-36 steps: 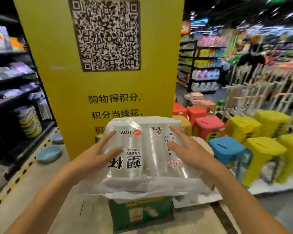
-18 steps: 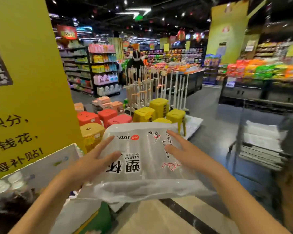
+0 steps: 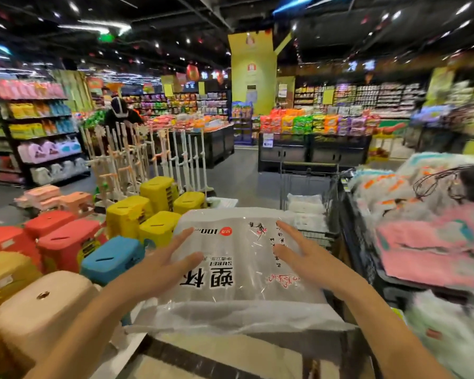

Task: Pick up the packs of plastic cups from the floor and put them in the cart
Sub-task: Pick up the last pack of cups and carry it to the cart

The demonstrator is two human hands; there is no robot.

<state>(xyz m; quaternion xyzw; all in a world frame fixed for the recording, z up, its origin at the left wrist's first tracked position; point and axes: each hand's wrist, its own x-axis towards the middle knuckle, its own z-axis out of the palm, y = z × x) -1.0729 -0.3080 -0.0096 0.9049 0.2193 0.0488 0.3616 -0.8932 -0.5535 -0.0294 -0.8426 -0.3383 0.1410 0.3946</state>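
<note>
A clear pack of plastic cups [image 3: 238,258] with black printed characters is held flat in front of me at waist height. My left hand [image 3: 164,262] grips its left edge, thumb on top. My right hand [image 3: 303,254] grips its right edge the same way. The fingers under the pack are hidden. A wire shopping cart [image 3: 307,184] stands just beyond the pack to the right, with several white packs [image 3: 304,207] lying inside it.
Coloured plastic stools [image 3: 66,242] crowd the floor on my left, with a beige stool [image 3: 41,310] nearest. A bin of soft pink and white goods [image 3: 427,242] lines the right. Wooden racks [image 3: 137,160] and a person [image 3: 119,110] stand farther back.
My view has swung right from the yellow pillar to the aisle. The cart has come from the far right to just beyond the pack. Both hands keep the same hold.
</note>
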